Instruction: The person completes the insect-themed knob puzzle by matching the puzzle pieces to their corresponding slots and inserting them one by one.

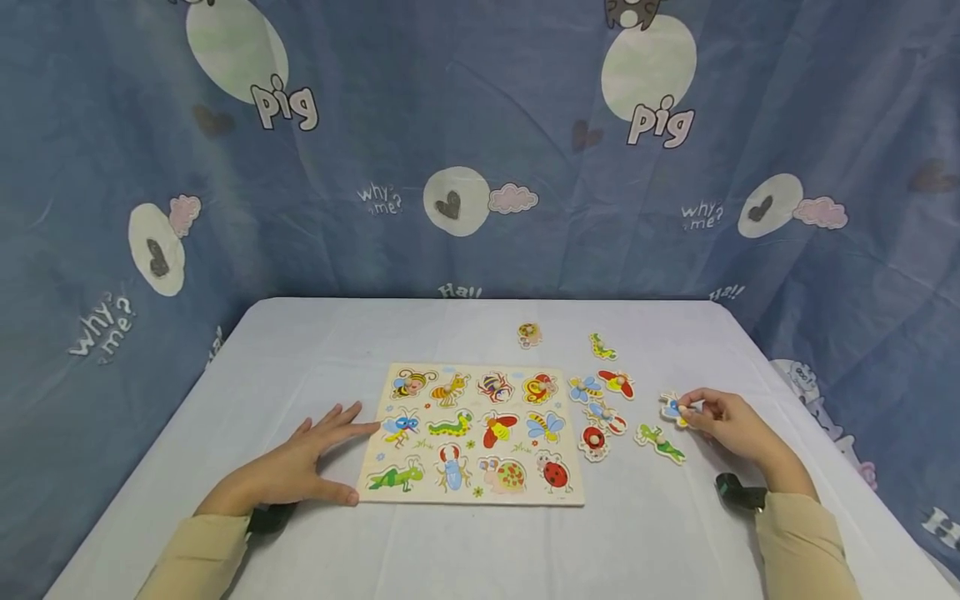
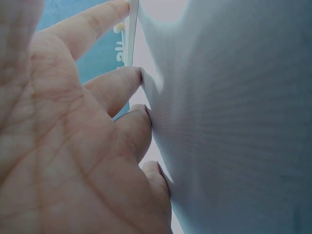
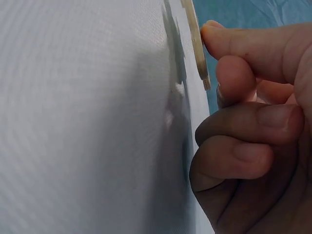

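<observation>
On the white table lies a wooden insect puzzle board [image 1: 476, 502], printed with rows of bugs. My left hand [image 1: 311, 454] is spread flat at its left side, index fingertip at the left edge and thumb at the near left corner. In the left wrist view the fingers of the left hand [image 2: 73, 131] reach down to the tabletop. To the right of the board, my right hand [image 1: 722, 423] pinches a blue and yellow insect puzzle piece [image 1: 670, 407] between thumb and index finger. The right wrist view shows the piece's wooden edge [image 3: 197, 46] tilted above the cloth, other fingers curled.
Loose pieces lie right of the board: a grasshopper [image 1: 660, 443], a ladybug [image 1: 594, 442], a blue beetle [image 1: 606, 418], a dragonfly [image 1: 585, 388] and a red-winged bug [image 1: 617, 384]. Farther back are a caterpillar [image 1: 602, 347] and a snail [image 1: 529, 335]. A blue curtain [image 1: 480, 125] hangs behind.
</observation>
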Available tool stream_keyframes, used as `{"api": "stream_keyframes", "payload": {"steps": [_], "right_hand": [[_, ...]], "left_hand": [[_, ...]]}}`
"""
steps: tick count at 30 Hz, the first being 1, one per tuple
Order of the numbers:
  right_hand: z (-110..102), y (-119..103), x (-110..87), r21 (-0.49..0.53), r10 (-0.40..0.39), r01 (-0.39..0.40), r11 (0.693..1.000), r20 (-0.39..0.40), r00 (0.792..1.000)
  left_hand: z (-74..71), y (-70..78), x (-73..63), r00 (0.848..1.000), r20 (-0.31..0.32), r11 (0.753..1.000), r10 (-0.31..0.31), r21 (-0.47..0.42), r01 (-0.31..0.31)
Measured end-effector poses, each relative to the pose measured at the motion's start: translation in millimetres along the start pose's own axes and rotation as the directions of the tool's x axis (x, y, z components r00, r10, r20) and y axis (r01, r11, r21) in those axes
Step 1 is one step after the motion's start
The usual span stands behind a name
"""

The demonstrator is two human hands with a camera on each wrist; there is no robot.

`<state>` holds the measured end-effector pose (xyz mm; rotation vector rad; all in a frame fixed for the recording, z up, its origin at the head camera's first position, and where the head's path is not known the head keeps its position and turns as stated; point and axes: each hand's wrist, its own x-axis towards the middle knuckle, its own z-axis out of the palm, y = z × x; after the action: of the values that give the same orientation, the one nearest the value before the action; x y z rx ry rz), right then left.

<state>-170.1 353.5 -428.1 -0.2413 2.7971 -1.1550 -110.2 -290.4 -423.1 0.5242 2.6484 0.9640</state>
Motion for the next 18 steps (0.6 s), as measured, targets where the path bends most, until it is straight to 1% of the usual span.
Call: {"api": "stream_keyframes", "payload": {"steps": [5,8,14,18], "right_hand": [[0.1,-1.9,-0.2,0.003,-0.006,0.006,1.000,-0.010,1.000],[0.8,-3.1,0.6,0.002,-0.018,0.018,1.000,-0.019,1.000],[5.2,-8.6,2.5,0.029,-0.054,0.055,0.998,-0.033,0.998],[7.2,-13.0,4.7,0.045,-0.070,0.072,0.996,-0.029,0.997]], "left_hand": [[0.8,-2.4,-0.5,1.000,0.002,1.000,-0.012,0.000,0.012],[1.3,-3.1,-1.0,1.000,-0.001,1.000,-0.006,0.003,0.006],[-0.6,-1.3,-0.7,1.000,-0.004,1.000,-0.001,0.014,0.001],[-1.3,0.4,0.1,1.000,-0.001,1.000,-0.010,0.018,0.010]]}}
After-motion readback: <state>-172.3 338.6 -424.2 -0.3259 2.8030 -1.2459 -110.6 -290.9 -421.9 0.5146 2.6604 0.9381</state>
